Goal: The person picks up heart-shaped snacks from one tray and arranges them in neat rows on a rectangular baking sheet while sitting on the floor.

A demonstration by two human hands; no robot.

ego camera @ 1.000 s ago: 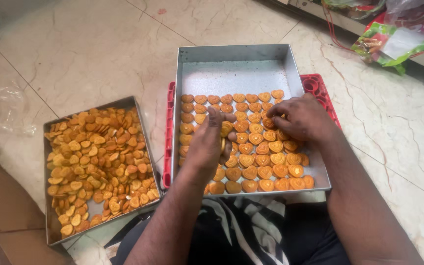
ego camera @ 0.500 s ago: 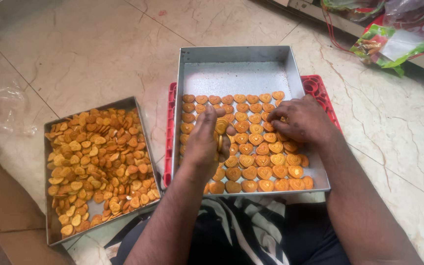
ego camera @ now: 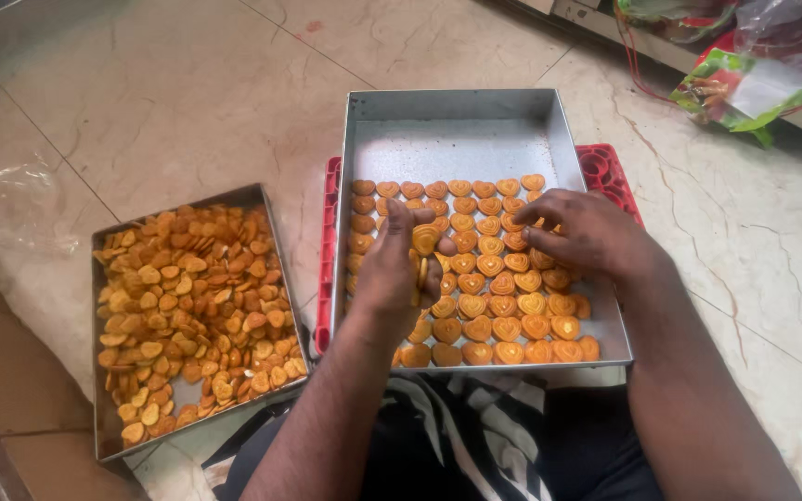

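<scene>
Both my hands work over the large metal tray (ego camera: 457, 121) of heart-shaped orange biscuits (ego camera: 503, 303).

My left hand (ego camera: 392, 269) rests over the left part of the neat rows, its fingers curled around a small stack of biscuits held on edge, with one biscuit (ego camera: 426, 238) pinched at the thumb tip. My right hand (ego camera: 582, 234) lies on the right side of the rows, fingers bent down and spread lightly onto the biscuits; I cannot tell whether it grips one. The tray sits on a red crate (ego camera: 605, 167) on the marble floor (ego camera: 187, 93). To my left, well apart, a smaller tray (ego camera: 104, 436) holds loose biscuits piled in a heap.
</scene>
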